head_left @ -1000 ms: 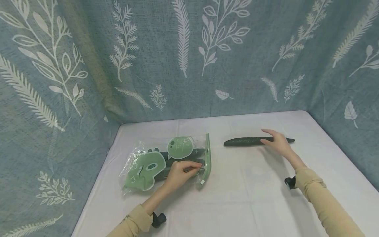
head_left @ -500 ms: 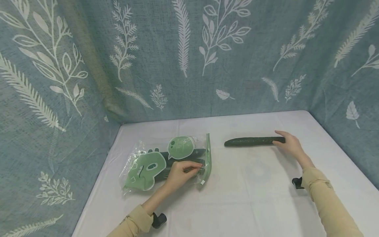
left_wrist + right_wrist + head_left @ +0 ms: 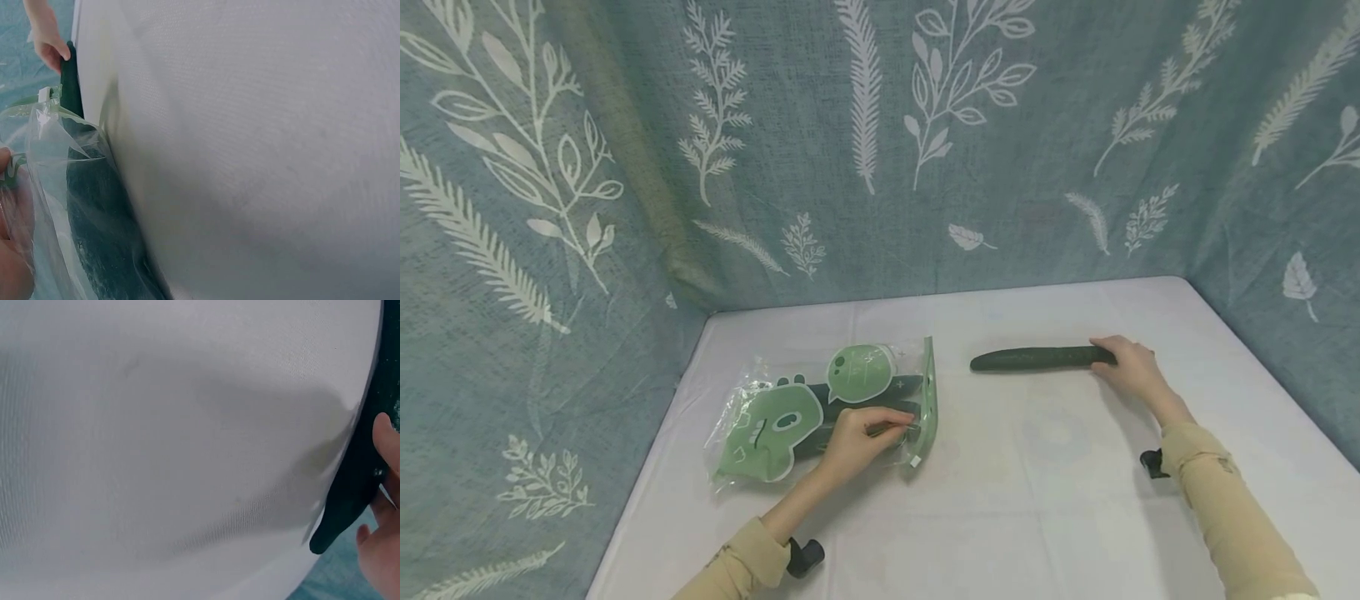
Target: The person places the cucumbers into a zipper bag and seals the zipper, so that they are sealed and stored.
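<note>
A clear zip bag (image 3: 767, 429) printed with a green cartoon dinosaur lies on the left of the table, several cucumbers (image 3: 907, 386) inside it. Close to the bag's green zip strip (image 3: 929, 400), my left hand (image 3: 857, 439) pinches the plastic between thumb and fingers. To the right of the bag a loose dark green cucumber (image 3: 1030, 358) lies lengthwise, its near end pointing at the bag opening. My right hand (image 3: 1137, 371) grips its right end, thumb on the near side; the tapered tip (image 3: 322, 540) shows past the hand in the right wrist view.
A white cloth covers the table (image 3: 977, 525). Blue-green curtains (image 3: 880, 167) with white leaf prints hang along the back and both sides, right at the table edges. A small white slider (image 3: 915, 461) sits at the lower end of the zip strip.
My right hand has slid right along the loose cucumber to its right end, and its fingers have closed round it. The left hand and the bag stay in place.
</note>
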The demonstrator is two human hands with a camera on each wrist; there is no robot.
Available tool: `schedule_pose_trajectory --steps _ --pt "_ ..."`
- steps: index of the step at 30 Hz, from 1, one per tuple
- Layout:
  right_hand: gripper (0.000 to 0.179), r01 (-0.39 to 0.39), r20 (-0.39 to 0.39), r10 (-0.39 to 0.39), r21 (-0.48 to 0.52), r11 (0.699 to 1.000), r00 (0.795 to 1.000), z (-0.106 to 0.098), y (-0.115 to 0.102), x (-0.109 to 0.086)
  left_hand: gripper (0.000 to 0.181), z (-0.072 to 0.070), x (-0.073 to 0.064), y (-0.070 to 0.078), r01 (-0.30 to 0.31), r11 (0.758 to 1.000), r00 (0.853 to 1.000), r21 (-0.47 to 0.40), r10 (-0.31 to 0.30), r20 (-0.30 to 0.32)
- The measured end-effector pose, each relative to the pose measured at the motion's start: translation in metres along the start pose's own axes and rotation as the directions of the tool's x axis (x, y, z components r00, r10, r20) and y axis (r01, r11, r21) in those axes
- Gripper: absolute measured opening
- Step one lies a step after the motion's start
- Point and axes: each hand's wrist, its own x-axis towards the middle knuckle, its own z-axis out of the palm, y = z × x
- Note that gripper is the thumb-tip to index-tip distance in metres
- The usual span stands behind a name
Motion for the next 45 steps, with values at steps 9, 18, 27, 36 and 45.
schedule_pose_trajectory --steps 9,18,27,36,45 --pt "0.044 0.027 0.038 -0.028 0.039 0.999 0.999 -0.003 0.001 -0.004 0.012 0.001 0.0 -0.001 0.001 1.0 1.0 0.001 -0.001 0.002" --pt "0.047 0.037 -0.005 -0.037 0.073 0.997 0.999 0.003 0.009 -0.006 0.012 0.001 0.0 -0.003 0.005 1.0 1.0 -0.009 -0.005 0.006" --pt "0.044 0.02 0.016 -0.021 0.059 0.998 1.0 0.004 0.002 -0.007 0.012 0.001 -0.001 -0.006 -0.001 1.0 1.0 -0.019 0.001 0.001" --pt "0.042 0.048 -0.004 -0.047 0.115 0.992 0.999 0.006 0.004 -0.011 0.012 0.0 -0.002 -0.003 0.007 1.0 1.0 -0.001 -0.007 -0.007" --pt "0.041 0.074 -0.047 -0.066 0.176 0.982 0.997 0.001 0.006 -0.014 0.011 0.0 -0.001 0.0 -0.01 1.0 1.0 0.0 0.01 -0.016"
